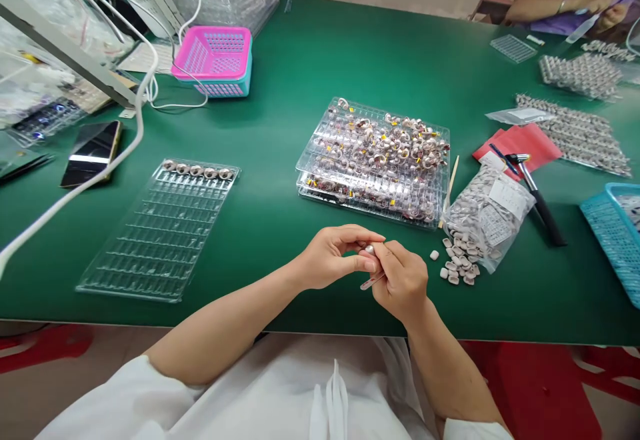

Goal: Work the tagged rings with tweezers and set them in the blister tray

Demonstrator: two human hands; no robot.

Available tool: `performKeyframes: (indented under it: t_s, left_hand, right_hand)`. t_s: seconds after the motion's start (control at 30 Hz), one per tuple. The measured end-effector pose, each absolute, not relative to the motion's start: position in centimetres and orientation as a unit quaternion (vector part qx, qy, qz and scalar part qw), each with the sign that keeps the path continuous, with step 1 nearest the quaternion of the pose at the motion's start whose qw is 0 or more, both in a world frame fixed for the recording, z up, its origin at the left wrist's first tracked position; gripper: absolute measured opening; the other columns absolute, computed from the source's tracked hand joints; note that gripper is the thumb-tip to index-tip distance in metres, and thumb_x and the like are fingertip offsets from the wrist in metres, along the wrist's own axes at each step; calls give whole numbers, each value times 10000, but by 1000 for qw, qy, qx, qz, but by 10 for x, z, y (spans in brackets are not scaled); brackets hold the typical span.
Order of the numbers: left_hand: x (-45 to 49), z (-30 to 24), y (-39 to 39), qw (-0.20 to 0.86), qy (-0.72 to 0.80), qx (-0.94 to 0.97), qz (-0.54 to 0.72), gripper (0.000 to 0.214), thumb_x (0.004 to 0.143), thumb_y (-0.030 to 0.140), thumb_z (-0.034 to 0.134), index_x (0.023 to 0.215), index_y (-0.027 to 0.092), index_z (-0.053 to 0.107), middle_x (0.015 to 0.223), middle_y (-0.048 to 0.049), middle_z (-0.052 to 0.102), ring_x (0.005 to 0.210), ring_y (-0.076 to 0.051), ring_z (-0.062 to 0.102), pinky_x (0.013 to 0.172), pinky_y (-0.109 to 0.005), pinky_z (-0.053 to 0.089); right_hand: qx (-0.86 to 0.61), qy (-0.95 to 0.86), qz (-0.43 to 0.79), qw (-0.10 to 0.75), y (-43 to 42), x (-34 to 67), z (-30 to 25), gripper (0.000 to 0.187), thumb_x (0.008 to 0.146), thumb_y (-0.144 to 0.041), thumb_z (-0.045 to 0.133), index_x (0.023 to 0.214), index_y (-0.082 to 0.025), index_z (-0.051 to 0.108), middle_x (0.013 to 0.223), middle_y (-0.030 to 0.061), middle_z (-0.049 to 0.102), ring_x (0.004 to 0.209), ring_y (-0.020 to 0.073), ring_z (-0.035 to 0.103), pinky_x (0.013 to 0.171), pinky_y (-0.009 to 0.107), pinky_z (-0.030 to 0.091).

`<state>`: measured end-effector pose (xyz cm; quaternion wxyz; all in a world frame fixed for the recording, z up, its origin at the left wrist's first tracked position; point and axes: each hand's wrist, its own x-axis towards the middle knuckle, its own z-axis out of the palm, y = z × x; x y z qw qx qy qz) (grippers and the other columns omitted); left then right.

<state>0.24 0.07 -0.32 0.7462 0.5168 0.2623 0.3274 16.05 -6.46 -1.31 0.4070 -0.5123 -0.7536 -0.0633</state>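
My left hand and my right hand meet above the front of the green table. Between their fingertips is a small shiny rounded piece, pinched by my left thumb and fingers, with my right fingers against it. A thin flat strip sticks out below my right hand, which is closed around it; its kind is unclear. Beyond the hands lie stacked clear trays of small ring-like parts. At the right, pale small caps spill from a plastic bag.
At left lie a clear slotted tray with several round parts in its top row, a phone and a white cable. A pink basket stands behind. Right: a hammer, red packets, a blue basket. Another person works opposite.
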Motion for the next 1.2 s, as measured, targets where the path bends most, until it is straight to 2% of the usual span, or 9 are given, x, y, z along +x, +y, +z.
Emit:
performKeyframes:
  t_s: [0.23, 0.33, 0.57, 0.73, 0.83, 0.93, 0.97, 1.07, 1.2]
  left_hand:
    - [4, 0, 3, 796, 292, 446, 285, 550, 617, 305, 905, 1110, 138, 728, 820, -43, 712, 755, -170, 679, 777, -334, 572]
    - [1, 5, 7, 781, 316, 462, 278, 658, 547, 325, 940, 1132, 152, 694, 916, -59, 719, 837, -190, 686, 825, -352, 548]
    - [-14, 11, 9, 819, 307, 435, 213, 494, 642, 521, 858, 874, 119, 688, 748, -42, 707, 703, -145, 674, 772, -326, 543]
    - [-29, 12, 1, 789, 343, 448, 242, 449, 608, 484, 885, 787, 114, 706, 727, -50, 725, 660, -142, 668, 720, -297, 557]
    - [-59, 11, 5, 629, 418, 588, 290, 375, 721, 468, 810, 812, 111, 739, 817, -100, 773, 701, -176, 702, 684, -281, 567]
    - [-111, 8, 26, 242, 497, 768, 325, 266, 884, 392, 655, 898, 150, 765, 851, -84, 793, 704, -178, 728, 645, -252, 576]
    - [-131, 6, 37, 180, 510, 772, 334, 230, 890, 349, 646, 918, 156, 768, 896, -93, 793, 756, -193, 736, 697, -275, 585]
    - [-186, -2, 71, 67, 517, 784, 338, 200, 895, 280, 610, 912, 166, 773, 939, -121, 788, 891, -241, 728, 833, -371, 576]
    - [-230, -18, 105, -13, 458, 843, 282, 177, 880, 262, 612, 833, 202, 772, 862, -84, 792, 793, -206, 722, 771, -354, 581]
  right_hand:
    - [-514, -735, -16, 442, -59, 160, -13, 215, 929, -142, 520, 1109, -170, 633, 811, 72, 687, 660, 173, 668, 579, 255, 519]
    - [-509, -741, -13, 439, -58, 162, -16, 278, 941, -151, 526, 1202, -165, 621, 856, 84, 691, 704, 185, 681, 597, 260, 537]
    - [-464, -756, -4, 461, -59, 167, -19, 479, 944, -123, 542, 1416, -200, 511, 898, 88, 692, 638, 151, 654, 512, 218, 514]
    - [-432, -790, 73, 430, -62, 164, -19, 525, 983, -165, 496, 1499, -183, 401, 838, 70, 666, 567, 126, 607, 496, 209, 516]
    - [-437, -792, 100, 414, -63, 162, -21, 558, 988, -205, 515, 1519, -147, 356, 759, 41, 625, 562, 127, 588, 511, 219, 518]
    - [-441, -787, 106, 418, -64, 161, -23, 545, 985, -214, 531, 1504, -139, 381, 751, 35, 613, 573, 120, 590, 525, 215, 517]
    - [-441, -786, 113, 418, -64, 160, -22, 527, 988, -205, 524, 1495, -146, 395, 760, 37, 616, 581, 118, 596, 530, 210, 516]
    - [-434, -789, 129, 416, -65, 159, -22, 472, 988, -174, 509, 1456, -173, 447, 740, 26, 611, 570, 113, 587, 537, 203, 510]
    - [-421, -790, 120, 429, -66, 158, -22, 385, 973, -158, 520, 1355, -184, 551, 708, 18, 608, 553, 116, 583, 515, 209, 482]
